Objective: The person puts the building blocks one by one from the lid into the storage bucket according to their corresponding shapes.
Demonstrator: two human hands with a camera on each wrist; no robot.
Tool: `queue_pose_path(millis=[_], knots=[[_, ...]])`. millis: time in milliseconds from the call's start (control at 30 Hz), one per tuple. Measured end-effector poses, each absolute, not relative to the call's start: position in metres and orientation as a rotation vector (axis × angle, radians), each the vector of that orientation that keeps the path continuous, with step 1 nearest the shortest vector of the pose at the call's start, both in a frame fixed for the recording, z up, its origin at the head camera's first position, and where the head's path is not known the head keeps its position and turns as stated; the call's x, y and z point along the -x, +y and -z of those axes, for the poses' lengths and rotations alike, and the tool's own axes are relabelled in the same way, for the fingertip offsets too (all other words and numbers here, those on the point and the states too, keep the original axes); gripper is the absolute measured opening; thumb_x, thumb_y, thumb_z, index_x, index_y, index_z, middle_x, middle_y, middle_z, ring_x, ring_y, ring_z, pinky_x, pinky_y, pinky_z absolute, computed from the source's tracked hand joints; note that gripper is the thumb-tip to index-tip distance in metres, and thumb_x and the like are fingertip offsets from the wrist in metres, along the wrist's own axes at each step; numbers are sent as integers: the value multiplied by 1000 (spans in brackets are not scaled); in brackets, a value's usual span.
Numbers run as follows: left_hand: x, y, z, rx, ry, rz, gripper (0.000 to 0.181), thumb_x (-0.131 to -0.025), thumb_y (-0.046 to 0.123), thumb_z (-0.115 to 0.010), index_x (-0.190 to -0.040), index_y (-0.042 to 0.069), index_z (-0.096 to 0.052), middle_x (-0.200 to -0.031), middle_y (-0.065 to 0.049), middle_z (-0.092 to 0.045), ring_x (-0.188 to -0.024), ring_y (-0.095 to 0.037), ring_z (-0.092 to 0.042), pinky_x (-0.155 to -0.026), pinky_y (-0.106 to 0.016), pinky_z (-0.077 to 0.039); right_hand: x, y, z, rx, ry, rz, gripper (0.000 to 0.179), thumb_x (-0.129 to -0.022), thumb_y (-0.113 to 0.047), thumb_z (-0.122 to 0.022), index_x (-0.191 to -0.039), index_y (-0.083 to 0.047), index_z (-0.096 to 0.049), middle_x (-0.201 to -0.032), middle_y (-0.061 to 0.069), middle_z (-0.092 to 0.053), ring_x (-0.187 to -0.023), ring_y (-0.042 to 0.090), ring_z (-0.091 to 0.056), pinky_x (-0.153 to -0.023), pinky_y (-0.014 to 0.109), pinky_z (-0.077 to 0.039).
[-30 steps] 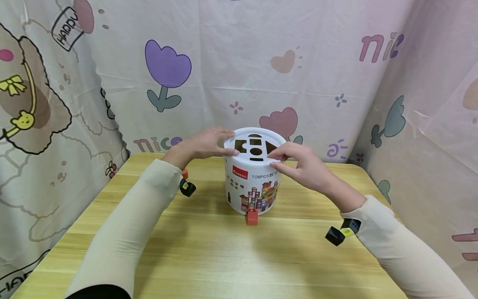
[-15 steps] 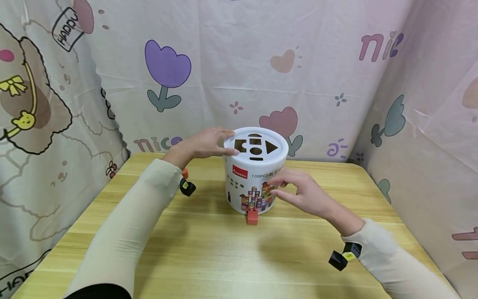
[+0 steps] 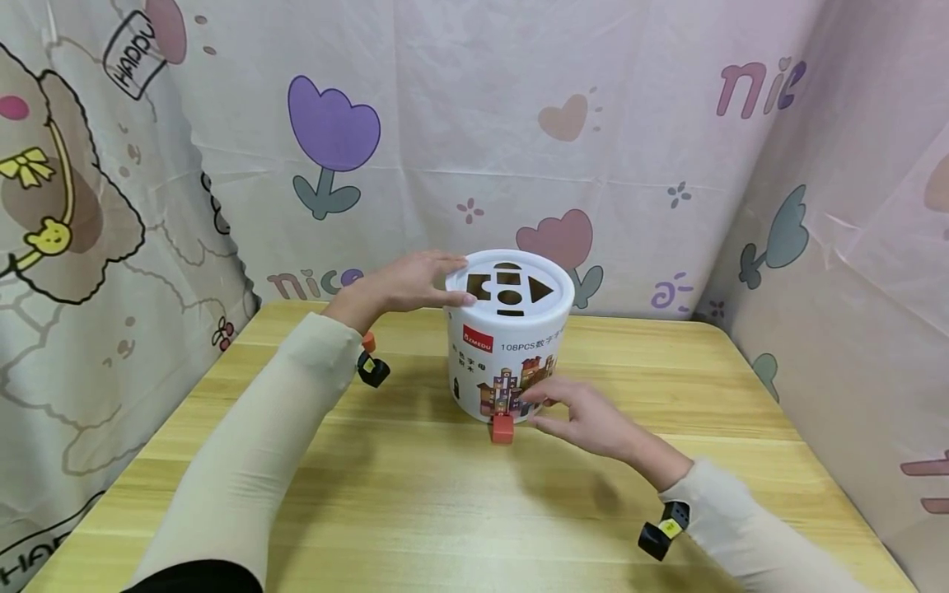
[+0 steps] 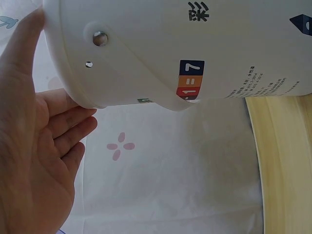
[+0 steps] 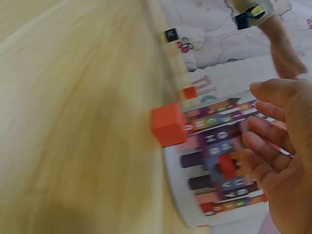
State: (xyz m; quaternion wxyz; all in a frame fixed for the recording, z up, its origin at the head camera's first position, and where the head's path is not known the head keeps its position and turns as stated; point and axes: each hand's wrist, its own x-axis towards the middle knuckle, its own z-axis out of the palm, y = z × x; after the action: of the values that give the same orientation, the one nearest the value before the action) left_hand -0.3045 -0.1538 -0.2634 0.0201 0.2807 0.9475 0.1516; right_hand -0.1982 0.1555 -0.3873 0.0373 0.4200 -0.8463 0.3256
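Note:
A white lidded bucket [image 3: 474, 387] of toy blocks stands upright at the table's middle, with shaped holes in its lid [image 3: 534, 309]. My left hand [image 3: 404, 284] rests on the lid's left edge, thumb over the rim and fingers behind it; the left wrist view shows the bucket's side [image 4: 141, 53] beside the palm. A red cube [image 3: 502, 429] lies against the bucket's front foot. My right hand [image 3: 589, 416] is just right of this cube, thumb and forefinger apart with nothing between them. In the right wrist view, the hand [image 5: 287, 141] overlaps the bucket's printed picture.
Behind my left wrist lies an orange-red block [image 3: 368, 342]. Farther along the wooden table [image 3: 445, 511], the right wrist view shows a black-faced block [image 5: 171, 35] near the edge. Patterned cloth [image 3: 460, 123] hangs behind the table and on both sides.
My right hand has left the lid's right edge and come down along the bucket's front to the red cube. My left hand stays on the lid, and the bucket has not moved.

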Motion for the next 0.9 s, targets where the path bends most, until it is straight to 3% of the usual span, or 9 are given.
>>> queue_pose_path(millis=[200, 367, 900], knots=[[305, -154, 262, -882, 2945, -468, 95, -82, 76, -54, -153, 16, -34, -158, -4, -29, -145, -29, -22, -115, -57, -20, 200, 150, 404, -1293, -2666, -1003, 32, -92, -20, -69, -122, -9, -66, -122, 0, -66, -109, 25, -63, -92, 45, -52], [304, -155, 262, -885, 2952, -462, 95, -82, 77, -53, -153, 16, -35, -158, -4, -29, -145, -29, -23, -115, -56, -20, 201, 144, 416, -1304, -2692, -912, 34, -91, -20, -70, -123, -10, -66, -124, 0, -65, -115, 21, -60, -99, 43, -48], [302, -154, 264, -892, 2946, -475, 93, -83, 73, -55, -153, 15, -35, -158, -4, -29, -145, -29, -23, -116, -54, -20, 199, 131, 430, -1358, -2733, -677, 35, -91, -28, -70, -124, -17, -66, -124, -3, -63, -117, 16, -56, -102, 41, -45]])
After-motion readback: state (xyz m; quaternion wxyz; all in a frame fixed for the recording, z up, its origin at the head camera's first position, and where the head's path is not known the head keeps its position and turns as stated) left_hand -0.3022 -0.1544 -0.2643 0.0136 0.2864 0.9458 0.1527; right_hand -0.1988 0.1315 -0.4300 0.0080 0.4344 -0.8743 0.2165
